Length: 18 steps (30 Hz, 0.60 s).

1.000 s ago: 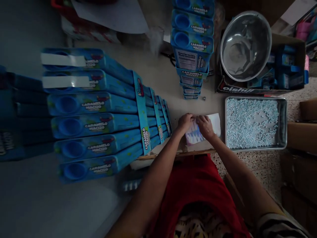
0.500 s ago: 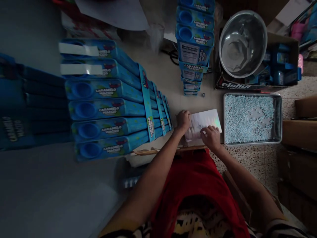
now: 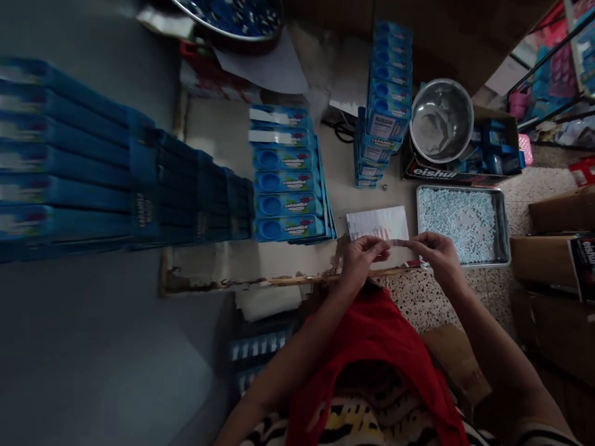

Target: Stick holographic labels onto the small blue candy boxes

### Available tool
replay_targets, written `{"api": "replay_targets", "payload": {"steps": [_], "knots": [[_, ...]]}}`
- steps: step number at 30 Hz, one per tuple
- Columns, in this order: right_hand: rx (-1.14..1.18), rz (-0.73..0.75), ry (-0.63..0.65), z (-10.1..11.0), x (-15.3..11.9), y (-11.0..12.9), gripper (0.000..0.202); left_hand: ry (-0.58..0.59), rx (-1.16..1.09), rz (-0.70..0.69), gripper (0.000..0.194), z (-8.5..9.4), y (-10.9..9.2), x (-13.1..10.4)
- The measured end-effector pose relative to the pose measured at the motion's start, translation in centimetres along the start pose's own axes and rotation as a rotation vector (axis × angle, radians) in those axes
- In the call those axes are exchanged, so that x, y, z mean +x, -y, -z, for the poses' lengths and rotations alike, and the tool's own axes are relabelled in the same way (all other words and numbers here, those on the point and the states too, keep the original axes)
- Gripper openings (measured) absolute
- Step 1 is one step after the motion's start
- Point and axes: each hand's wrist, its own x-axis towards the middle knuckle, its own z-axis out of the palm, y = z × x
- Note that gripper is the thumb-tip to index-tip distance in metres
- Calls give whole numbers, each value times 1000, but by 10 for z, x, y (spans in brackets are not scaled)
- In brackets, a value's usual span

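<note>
The strip (image 3: 398, 243) is in the right-centre of the frame, between the fingertips of the two hands. Its long axis goes across the frame, nearly level, so that one end lies at the left hand (image 3: 365, 255) and the other end at the right hand (image 3: 438, 251). Both hands are equally near to it, each touching its own end. From the left fingers the strip lies toward the right; from the right fingers, toward the left. The fingers of each hand are narrow, with the thumb pressed near the index finger, and they appear to pinch the strip. What it is made of, I cannot tell.

Just above the strip in the frame is the sheet (image 3: 377, 218), pale and lying on the table (image 3: 216, 133), its long side also across the frame. The left fingers cover a part of its lower edge; if they touch it, I cannot tell. The right hand is just beside the tray (image 3: 502, 232), which contains small pale pellets (image 3: 437, 214), and it hides the tray's lower left corner.
</note>
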Motion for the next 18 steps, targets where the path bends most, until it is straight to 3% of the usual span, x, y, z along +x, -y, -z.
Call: {"api": "replay_targets", "payload": {"steps": [4, 6, 8, 11, 13, 15, 18], "knots": [[-49, 63, -50, -12, -23, 37, 33, -85, 208, -220, 28, -3, -56, -62], [-36, 152, -28, -33, -25, 60, 32, -146, 345, -387, 20, 6, -95, -82], [-47, 278, 6, -65, -17, 85, 30, -246, 475, -532, 16, 24, -138, -86], [-139, 467, 6, -121, 10, 118, 26, -380, 604, -638, 15, 59, -199, -65], [-230, 541, -12, -152, 33, 133, 25, -393, 608, -603, 17, 81, -229, -42], [-324, 584, -40, -173, 53, 142, 24, -347, 570, -519, 18, 98, -246, -19], [-442, 596, -59, -185, 71, 146, 22, -270, 493, -424, 18, 114, -254, 6]]}}
